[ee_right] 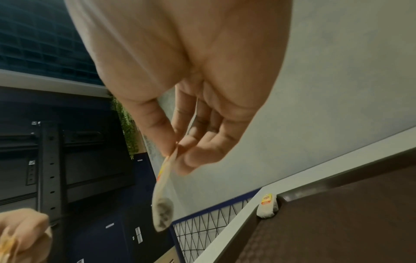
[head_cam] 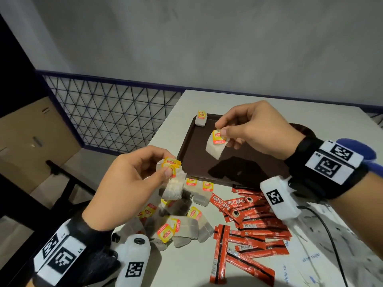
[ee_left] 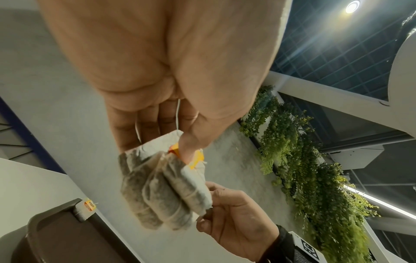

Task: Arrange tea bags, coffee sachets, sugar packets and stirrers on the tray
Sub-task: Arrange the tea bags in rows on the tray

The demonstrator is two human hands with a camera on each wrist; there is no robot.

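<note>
A dark brown tray (head_cam: 190,146) lies on the white table, with one tea bag (head_cam: 201,119) leaning on its far left corner. Above the tray, my right hand (head_cam: 248,129) pinches a single tea bag (head_cam: 215,145) by its yellow tag; the bag hangs down (ee_right: 162,210). My left hand (head_cam: 132,177) holds a small bunch of tea bags (head_cam: 172,183) by their tags, just left of the tray's near corner; the bunch (ee_left: 162,188) dangles under the thumb. Loose tea bags (head_cam: 176,224) and red coffee sachets (head_cam: 248,228) lie in front of the tray.
White sugar packets (head_cam: 306,259) lie at the table's near right under a black cable (head_cam: 331,235). The table's left edge runs just beside the tray, with a wire mesh fence (head_cam: 107,112) and cardboard boxes (head_cam: 31,139) beyond it.
</note>
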